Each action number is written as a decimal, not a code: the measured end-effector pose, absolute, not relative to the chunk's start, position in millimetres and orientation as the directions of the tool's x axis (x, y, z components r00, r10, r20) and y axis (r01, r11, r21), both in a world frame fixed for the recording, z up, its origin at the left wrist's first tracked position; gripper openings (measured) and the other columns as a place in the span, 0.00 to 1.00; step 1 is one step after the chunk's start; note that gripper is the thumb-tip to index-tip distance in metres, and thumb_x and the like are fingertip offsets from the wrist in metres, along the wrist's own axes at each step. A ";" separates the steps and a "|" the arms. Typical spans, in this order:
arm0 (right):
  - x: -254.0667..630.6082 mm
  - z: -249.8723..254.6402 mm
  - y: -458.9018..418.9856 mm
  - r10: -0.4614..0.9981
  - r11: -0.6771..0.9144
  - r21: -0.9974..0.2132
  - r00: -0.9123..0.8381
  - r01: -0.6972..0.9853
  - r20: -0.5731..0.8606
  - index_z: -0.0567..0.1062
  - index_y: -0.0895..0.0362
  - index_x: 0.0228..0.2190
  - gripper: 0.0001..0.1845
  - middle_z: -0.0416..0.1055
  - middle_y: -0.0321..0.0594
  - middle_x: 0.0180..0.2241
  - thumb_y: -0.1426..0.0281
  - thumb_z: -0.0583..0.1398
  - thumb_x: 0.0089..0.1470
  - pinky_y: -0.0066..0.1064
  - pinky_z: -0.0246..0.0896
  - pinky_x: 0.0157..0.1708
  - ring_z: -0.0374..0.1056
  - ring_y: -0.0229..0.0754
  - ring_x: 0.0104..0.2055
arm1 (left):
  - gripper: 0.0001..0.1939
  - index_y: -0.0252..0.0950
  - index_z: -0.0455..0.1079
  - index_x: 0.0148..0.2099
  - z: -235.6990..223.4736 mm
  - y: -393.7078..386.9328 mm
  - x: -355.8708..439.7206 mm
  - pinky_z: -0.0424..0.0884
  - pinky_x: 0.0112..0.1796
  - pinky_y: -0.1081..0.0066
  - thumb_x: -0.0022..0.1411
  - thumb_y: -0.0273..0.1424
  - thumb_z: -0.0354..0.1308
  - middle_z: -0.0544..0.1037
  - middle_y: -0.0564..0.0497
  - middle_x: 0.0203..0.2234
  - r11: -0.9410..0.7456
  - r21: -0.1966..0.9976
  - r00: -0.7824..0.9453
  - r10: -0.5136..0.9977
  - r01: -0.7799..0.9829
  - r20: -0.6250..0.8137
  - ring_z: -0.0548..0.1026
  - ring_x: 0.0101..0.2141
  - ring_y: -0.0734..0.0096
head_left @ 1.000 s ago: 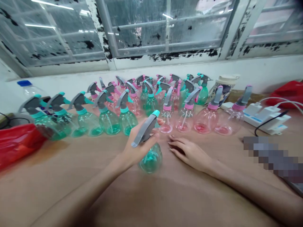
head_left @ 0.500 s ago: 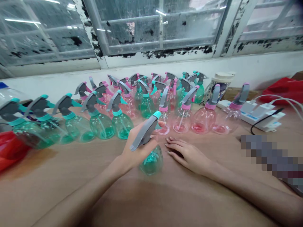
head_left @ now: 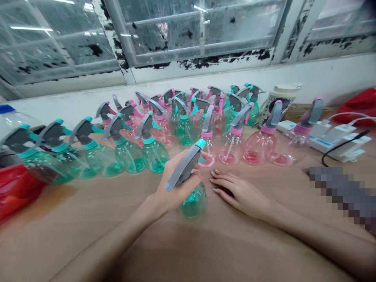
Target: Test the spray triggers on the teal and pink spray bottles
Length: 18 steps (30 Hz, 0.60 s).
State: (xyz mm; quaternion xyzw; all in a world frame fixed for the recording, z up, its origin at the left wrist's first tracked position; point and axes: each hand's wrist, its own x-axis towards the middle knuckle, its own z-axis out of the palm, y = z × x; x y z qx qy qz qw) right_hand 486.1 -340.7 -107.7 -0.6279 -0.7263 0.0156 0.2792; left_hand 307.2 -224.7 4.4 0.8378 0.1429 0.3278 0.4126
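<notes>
My left hand (head_left: 173, 184) is wrapped round the neck of a green spray bottle (head_left: 192, 203) with a grey and turquoise spray head. The neck itself is hidden behind my fingers. To the right of that bottle, my right hand (head_left: 241, 192) lies palm down on the wooden table (head_left: 147, 250), fingers stretched out and touching nothing else. Beyond my hands stand several more spray bottles. Green ones (head_left: 155, 156) with turquoise collars form a row at the left, and pink ones (head_left: 258, 147) with pink collars stand at the right.
Behind the front rows, more pink and green bottles crowd toward the white wall and windows. At the right are a patterned cup (head_left: 279, 103), a white power strip (head_left: 337, 145) with cables and a pixelated object. Red plastic bags (head_left: 17, 188) lie at both sides.
The whole view has shifted slightly, so most things appear a little further right. My left hand keeps its hold on the green spray bottle, and my right hand stays flat on the table.
</notes>
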 end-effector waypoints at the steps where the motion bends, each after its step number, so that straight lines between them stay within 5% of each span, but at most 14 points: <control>1: 486.2 -108.0 -340.7 0.920 0.212 -0.374 -0.055 0.903 0.389 0.73 0.54 0.53 0.18 0.72 0.45 0.55 0.68 0.54 0.64 0.50 0.63 0.58 0.64 0.50 0.60 | 0.12 0.40 0.73 0.41 4.2 -224.1 306.9 0.72 0.35 0.67 0.53 0.29 0.55 0.77 0.50 0.33 -0.621 0.783 0.746 0.499 -0.046 0.440 0.73 0.30 0.67; 7: 487.7 -110.7 -341.1 0.918 0.222 -0.348 -0.074 0.911 0.391 0.73 0.57 0.53 0.18 0.72 0.46 0.55 0.68 0.53 0.64 0.49 0.62 0.58 0.63 0.49 0.61 | 0.02 0.38 0.66 0.30 1.7 -218.7 302.8 0.67 0.30 0.68 0.51 0.29 0.54 0.72 0.53 0.26 -0.607 0.793 0.762 0.492 -0.046 0.421 0.71 0.28 0.67; 18: 488.6 -109.1 -342.0 0.925 0.213 -0.336 -0.079 0.917 0.372 0.72 0.57 0.53 0.19 0.71 0.45 0.56 0.67 0.52 0.65 0.47 0.61 0.59 0.62 0.49 0.61 | 0.14 0.37 0.70 0.43 11.2 -233.3 302.4 0.72 0.37 0.68 0.52 0.26 0.55 0.78 0.48 0.38 -0.492 0.869 0.761 0.548 -0.043 0.347 0.78 0.35 0.64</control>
